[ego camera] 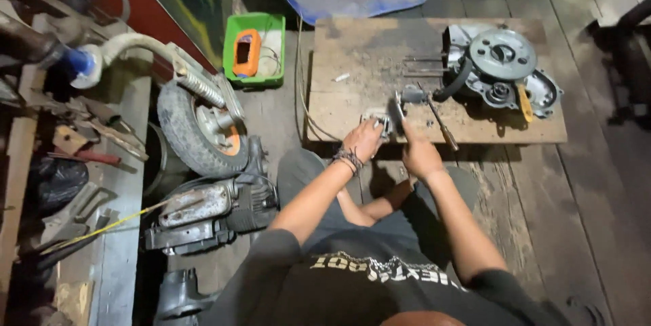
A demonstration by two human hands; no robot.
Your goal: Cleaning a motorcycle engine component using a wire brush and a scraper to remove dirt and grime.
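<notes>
The left hand [363, 140] closes around a small metal part [377, 121], steadying it at the near edge of the board [352, 48]. The right hand [419, 153] grips a dark tool [397, 106], seemingly set against that part. Farther right on the board lies an engine case [503, 68].

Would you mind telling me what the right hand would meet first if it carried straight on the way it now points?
The right hand points up the wooden board. Just ahead lies the long thin tool, then the black rubber piece and engine casing; depth is hard to judge.
</notes>
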